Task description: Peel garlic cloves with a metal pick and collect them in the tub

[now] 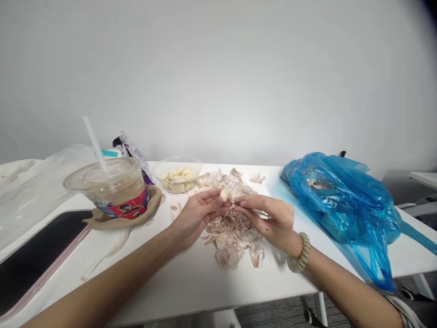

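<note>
Between the thumb and fingers of my left hand (196, 216) is a pale garlic clove (224, 194). My right hand (271, 218), with a beaded bracelet (299, 253) at the wrist, pinches a thin metal tool (262, 213) that looks like tweezers. Its tip is close beside the clove; whether the two touch I cannot tell. Under and around both hands spreads a heap of papery garlic skins (235, 230). Behind my left hand, a clear plastic bowl (160, 175) contains several peeled garlic cloves (179, 175).
On the left stand a lidded drink cup (116, 191) with a straw in a cardboard holder (155, 202), a phone (41, 255) and a purple wrapper (134, 152). A blue plastic bag (341, 200) lies on the right. The white table (211, 287) meets a grey wall behind.
</note>
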Demonstrator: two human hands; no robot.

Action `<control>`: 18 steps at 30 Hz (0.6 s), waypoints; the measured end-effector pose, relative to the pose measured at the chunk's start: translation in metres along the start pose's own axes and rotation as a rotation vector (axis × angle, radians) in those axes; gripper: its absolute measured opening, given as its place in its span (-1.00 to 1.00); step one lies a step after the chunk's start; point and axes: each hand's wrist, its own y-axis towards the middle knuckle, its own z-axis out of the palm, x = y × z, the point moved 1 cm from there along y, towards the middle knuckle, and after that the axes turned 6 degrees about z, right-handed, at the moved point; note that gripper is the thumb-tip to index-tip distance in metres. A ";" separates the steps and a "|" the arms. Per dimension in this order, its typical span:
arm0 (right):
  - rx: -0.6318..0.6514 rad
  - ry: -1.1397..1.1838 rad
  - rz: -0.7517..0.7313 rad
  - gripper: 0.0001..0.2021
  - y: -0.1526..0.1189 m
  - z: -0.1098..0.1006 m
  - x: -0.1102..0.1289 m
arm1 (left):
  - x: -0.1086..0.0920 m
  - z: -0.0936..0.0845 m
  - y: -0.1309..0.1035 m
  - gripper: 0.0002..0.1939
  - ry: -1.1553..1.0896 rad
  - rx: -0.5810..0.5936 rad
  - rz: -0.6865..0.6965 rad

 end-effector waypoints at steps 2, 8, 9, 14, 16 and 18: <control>0.006 0.012 -0.014 -0.80 0.000 0.000 0.001 | 0.000 0.000 0.000 -0.80 0.004 0.020 -0.005; 0.022 0.057 -0.053 -0.82 0.001 0.000 0.002 | 0.002 -0.001 -0.001 -0.83 0.019 0.057 -0.010; 0.024 0.058 -0.055 -0.82 0.001 0.000 0.002 | 0.002 -0.001 -0.001 -0.85 0.019 0.066 -0.009; 0.032 0.047 -0.060 -0.82 0.002 0.000 0.002 | 0.001 0.000 0.000 -0.88 -0.002 0.078 0.000; 0.031 0.051 -0.061 -0.82 0.002 -0.001 0.003 | 0.000 0.000 -0.001 -0.87 -0.001 0.072 -0.004; 0.036 0.058 -0.063 -0.82 0.003 -0.001 0.004 | 0.001 0.000 -0.001 -0.86 0.002 0.062 -0.008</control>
